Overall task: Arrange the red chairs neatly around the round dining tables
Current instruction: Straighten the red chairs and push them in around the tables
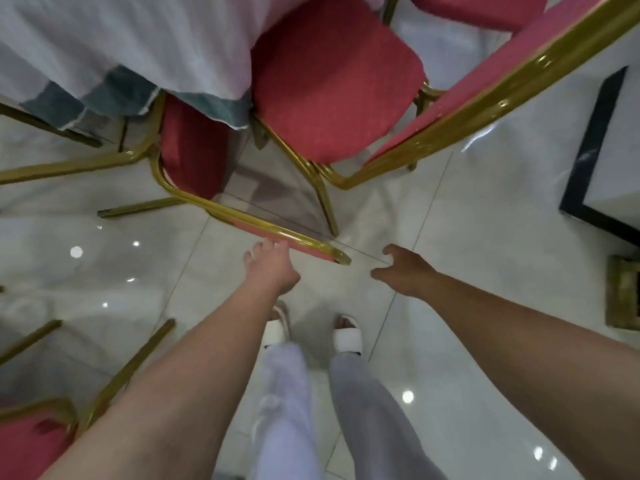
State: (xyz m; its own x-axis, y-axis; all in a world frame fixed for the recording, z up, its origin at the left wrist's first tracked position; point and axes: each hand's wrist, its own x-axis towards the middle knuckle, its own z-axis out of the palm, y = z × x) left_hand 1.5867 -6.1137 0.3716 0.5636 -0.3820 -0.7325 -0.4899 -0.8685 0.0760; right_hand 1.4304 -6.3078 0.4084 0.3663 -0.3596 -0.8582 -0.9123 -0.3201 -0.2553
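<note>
Item: red chair (194, 150), gold frame, seat part-way under the clothed table (104, 36). Its back's top rail meets the left hand (275, 266); fingers touch it, grip cannot be told. Right hand (403, 271): loosely spread, holding nothing, just right of the rail's corner. Second red chair (332, 81): beyond both hands.

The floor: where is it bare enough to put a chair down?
Bare floor lies left, between the tucked chair and the bottom-left chair. More lies right, between the right hand and the black-edged slab. By the tablecloth, chair frames crowd together.
</note>
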